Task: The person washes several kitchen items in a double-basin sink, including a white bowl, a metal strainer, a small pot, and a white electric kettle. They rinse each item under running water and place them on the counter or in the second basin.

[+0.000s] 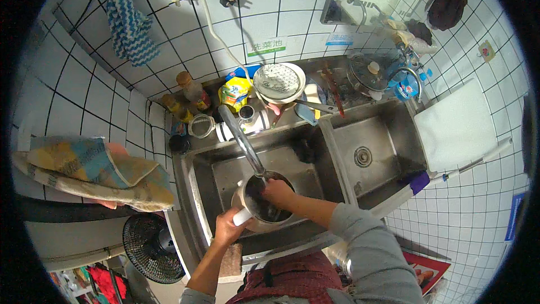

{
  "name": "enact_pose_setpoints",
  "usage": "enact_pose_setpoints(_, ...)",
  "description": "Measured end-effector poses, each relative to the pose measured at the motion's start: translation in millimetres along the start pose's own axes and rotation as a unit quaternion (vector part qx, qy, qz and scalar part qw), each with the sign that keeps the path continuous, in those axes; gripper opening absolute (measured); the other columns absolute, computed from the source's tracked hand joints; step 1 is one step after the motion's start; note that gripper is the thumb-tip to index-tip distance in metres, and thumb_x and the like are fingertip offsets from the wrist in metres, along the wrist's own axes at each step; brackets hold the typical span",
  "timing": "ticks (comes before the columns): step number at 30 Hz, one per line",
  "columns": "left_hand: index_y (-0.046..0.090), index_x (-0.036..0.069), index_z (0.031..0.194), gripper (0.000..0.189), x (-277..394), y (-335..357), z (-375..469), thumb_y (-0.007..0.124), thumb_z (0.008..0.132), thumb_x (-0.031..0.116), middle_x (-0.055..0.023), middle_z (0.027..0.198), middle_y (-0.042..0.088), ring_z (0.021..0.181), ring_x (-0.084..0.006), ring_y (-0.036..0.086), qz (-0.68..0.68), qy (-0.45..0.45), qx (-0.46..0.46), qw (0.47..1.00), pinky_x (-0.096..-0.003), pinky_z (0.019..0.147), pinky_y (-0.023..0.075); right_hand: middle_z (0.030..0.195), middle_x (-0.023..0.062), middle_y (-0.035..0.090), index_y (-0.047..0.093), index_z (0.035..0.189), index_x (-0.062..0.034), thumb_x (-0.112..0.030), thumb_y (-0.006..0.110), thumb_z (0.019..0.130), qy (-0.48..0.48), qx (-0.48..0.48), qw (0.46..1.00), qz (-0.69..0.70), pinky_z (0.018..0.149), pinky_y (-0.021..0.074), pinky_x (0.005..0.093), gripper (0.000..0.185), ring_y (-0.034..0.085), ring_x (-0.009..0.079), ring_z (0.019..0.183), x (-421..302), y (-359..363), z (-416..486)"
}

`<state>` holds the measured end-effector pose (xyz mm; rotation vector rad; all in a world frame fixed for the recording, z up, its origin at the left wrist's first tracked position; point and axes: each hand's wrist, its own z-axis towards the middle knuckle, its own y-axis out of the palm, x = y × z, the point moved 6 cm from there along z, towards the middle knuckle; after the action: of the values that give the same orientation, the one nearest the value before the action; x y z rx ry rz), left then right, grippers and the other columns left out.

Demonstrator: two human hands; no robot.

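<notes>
A white-handled cooking pot [270, 215] with a dark inside is over the large left basin of a stainless steel double sink [346, 173]. My left hand [229, 224] is closed around the pot's handle, on its lower left side. My right hand [278, 193] reaches into the pot's opening, beneath the end of the metal faucet [242, 139]; its fingertips are partly hidden, and whether they hold anything does not show. Water seems to run into the pot.
Behind the basin stand stacked bowls [278, 82], a yellow detergent bag [235, 94], bottles [194, 90] and a glass-lidded pan [368, 75]. A white cutting board [455, 126] leans at the right. Towels [97, 169] hang at the left above a black fan [152, 247].
</notes>
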<state>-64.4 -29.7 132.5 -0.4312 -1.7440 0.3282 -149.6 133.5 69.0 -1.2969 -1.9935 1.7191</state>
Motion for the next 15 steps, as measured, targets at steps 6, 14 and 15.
enact_pose_setpoints(6, 0.068, 0.003, 0.090, 0.030, -3, 0, 2, 0.084, 0.071, 0.018, -0.0086, 0.078, 0.068, 0.071, -0.0132, 0.063, 0.038, 0.007, -0.005, 0.999, -0.0317, 0.067, 0.0512, 0.090, 0.0195, 0.069, 0.069, 0.093, -0.0036, -0.015, 0.063, 0.077, -0.066, 0.104, 0.870, 0.477, 0.072, 0.0506, 0.0446, 0.020, 0.066, 0.0363, 0.083, -28, 14, 21)
enact_pose_setpoints(14, 0.068, 0.004, 0.088, 0.027, -20, 6, -1, 0.083, 0.071, 0.019, -0.0093, 0.079, 0.068, 0.071, -0.0174, 0.065, 0.025, -0.034, -0.015, 0.999, -0.0324, 0.067, 0.0519, 0.088, 0.0178, 0.067, 0.066, 0.101, -0.0127, -0.018, 0.060, 0.083, -0.007, -0.053, 0.999, 0.000, 0.064, 0.0545, 0.0474, 0.021, 0.069, 0.0317, 0.082, 1, 44, 9)
enact_pose_setpoints(15, 0.068, 0.005, 0.088, 0.030, -18, 14, -3, 0.084, 0.071, 0.024, -0.0127, 0.077, 0.069, 0.069, -0.0220, 0.067, 0.006, -0.034, -0.046, 0.998, -0.0346, 0.067, 0.0529, 0.086, 0.0178, 0.067, 0.066, 0.100, -0.0127, -0.018, 0.059, 0.083, 0.024, -0.001, 0.999, -0.034, 0.062, 0.0546, 0.0478, 0.019, 0.069, 0.0310, 0.080, 1, 39, 14)
